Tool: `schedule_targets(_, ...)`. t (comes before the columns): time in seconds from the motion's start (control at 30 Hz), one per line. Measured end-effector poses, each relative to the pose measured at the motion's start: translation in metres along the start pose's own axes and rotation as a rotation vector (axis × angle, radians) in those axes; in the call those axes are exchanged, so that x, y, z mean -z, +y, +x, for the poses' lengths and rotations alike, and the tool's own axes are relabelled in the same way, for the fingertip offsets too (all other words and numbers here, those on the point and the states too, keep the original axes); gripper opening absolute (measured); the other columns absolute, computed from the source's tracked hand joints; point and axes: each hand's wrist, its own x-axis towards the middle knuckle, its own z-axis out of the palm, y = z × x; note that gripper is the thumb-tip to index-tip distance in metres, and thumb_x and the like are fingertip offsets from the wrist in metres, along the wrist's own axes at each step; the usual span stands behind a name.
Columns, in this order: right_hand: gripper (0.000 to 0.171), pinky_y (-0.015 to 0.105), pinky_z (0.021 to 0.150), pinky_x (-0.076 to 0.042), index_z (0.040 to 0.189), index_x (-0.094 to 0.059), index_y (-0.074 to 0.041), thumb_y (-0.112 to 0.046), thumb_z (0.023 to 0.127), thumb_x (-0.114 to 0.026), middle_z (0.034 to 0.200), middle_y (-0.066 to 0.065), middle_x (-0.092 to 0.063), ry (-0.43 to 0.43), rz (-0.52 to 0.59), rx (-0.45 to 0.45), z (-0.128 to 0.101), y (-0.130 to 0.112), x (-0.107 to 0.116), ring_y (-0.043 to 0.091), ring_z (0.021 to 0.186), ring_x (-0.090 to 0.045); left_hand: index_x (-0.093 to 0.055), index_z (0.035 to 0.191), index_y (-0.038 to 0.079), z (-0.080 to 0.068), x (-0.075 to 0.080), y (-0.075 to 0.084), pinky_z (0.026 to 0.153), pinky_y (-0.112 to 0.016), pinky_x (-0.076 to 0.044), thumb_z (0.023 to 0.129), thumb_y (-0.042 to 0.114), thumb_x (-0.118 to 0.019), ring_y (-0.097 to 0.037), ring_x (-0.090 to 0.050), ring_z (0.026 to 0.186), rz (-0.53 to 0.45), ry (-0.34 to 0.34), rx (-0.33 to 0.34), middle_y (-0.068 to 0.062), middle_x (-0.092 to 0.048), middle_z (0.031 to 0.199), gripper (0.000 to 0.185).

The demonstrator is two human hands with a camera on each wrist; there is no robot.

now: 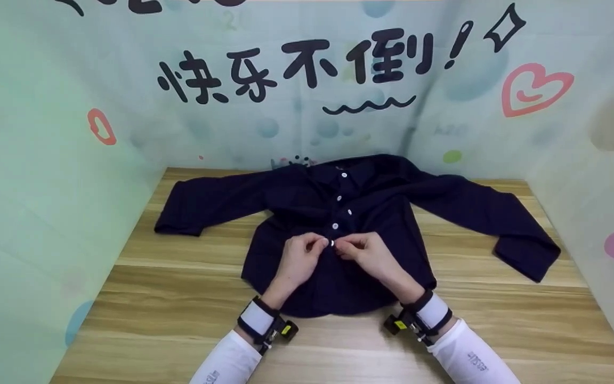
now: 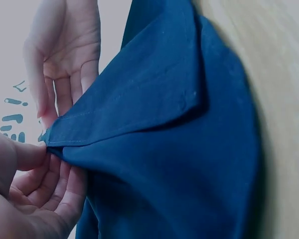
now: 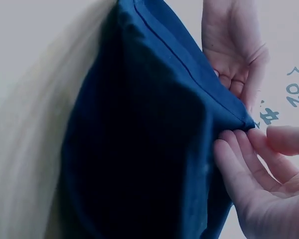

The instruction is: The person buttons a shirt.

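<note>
navy shirt [image 1: 339, 213] flat on wooden table [image 1: 179, 320], left hand [image 1: 299, 258] and right hand [image 1: 368, 253] both pinching its front placket at a white button [image 1: 332, 243]

A shirt [image 1: 339, 234] lies flat on the table [image 1: 142, 314], collar toward the back wall [image 1: 296, 106], sleeves spread left and right. Both hands rest on its front, left hand [image 1: 299, 258] just beside right hand [image 1: 368, 253], meeting at a button [image 1: 332, 243].

Soft, even light is filling the head view, casting only faint shadows under the dark shirt [image 1: 339, 213], which is swallowing its own fold detail. Wide-angle distortion is bending the backdrop [image 1: 46, 160] at the edges. Both wrist views are looking washed-out, their backgrounds blurring.
</note>
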Motion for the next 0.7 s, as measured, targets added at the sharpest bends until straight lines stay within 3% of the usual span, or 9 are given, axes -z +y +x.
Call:
schedule_targets(0.2,0.019,0.025,0.073,-0.058,0.1,-0.072,0.015,-0.004,0.096,-0.069,0.089,0.013,-0.074,0.032,-0.003,-0.03,0.0007,0.0058,-0.0014,0.009,0.076,-0.068,-0.076,0.088,0.003,-0.004,-0.0041,0.0008,0.064,-0.025,-0.047,0.095,0.011,-0.071,-0.01,-0.057,0.068,0.039,-0.005,-0.077,-0.003,-0.072,0.08,0.012)
schedule_targets(0.4,0.016,0.023,0.067,-0.056,0.092,-0.07,0.013,-0.003,0.095,-0.069,0.077,0.009,-0.071,0.047,-0.035,0.021,0.0,0.0047,-0.0014,0.008,0.069,-0.065,-0.076,0.088,0.003,-0.004,-0.002,0.0051,0.067,-0.025,-0.048,0.096,0.009,-0.07,-0.012,-0.06,0.072,0.037,-0.039,-0.076,-0.003,-0.073,0.083,0.012)
schedule_targets(0.57,0.01,0.026,0.073,-0.058,0.092,-0.069,0.01,0.002,0.096,-0.065,0.081,0.002,-0.069,0.016,0.103,-0.041,0.0011,0.0066,-0.0012,0.011,0.073,-0.068,-0.076,0.089,0.001,-0.0015,0.0022,0.0063,0.067,-0.024,-0.048,0.096,0.008,-0.068,-0.011,-0.058,0.071,-0.027,-0.088,-0.024,-0.004,-0.071,0.08,0.013)
schedule_targets(0.7,0.011,0.029,0.077,-0.059,0.09,-0.07,0.0,0.002,0.098,-0.062,0.082,-0.001,-0.068,-0.023,0.255,-0.088,0.0025,0.0102,-0.0007,0.01,0.077,-0.067,-0.076,0.091,-0.003,0.0001,0.0044,0.0049,0.066,-0.022,-0.043,0.097,0.008,-0.066,-0.009,-0.053,0.07,-0.169,-0.143,0.099,0.0,-0.065,0.076,0.015)
